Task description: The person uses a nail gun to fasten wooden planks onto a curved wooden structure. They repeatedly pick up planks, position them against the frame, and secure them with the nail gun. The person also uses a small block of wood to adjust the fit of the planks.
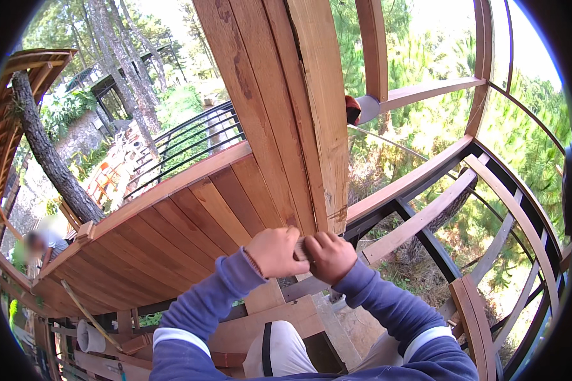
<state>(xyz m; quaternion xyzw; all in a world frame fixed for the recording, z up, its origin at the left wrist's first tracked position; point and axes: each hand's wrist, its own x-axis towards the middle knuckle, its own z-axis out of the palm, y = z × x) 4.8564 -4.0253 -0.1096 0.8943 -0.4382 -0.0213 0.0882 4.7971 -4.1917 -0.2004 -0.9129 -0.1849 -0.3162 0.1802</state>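
Note:
My left hand (273,252) and my right hand (330,257) are closed together at the foot of a broad wooden post (260,95). Between them they grip a small greyish-brown piece (303,249), ribbed on its visible side. Most of it is hidden by my fingers, so I cannot tell its kind. Both hands are near the post's lower end, where a paler timber strip (324,114) runs along its right side. To the left, a wall of reddish-brown planks (190,222) meets the post.
Curved wooden slats (419,222) on a black metal frame (426,238) lie to the right, with open gaps over the ground. A grey cap-like thing (367,109) shows beside the post. At far left are another person (47,247), a tree trunk (57,152) and a leaning stick (90,314).

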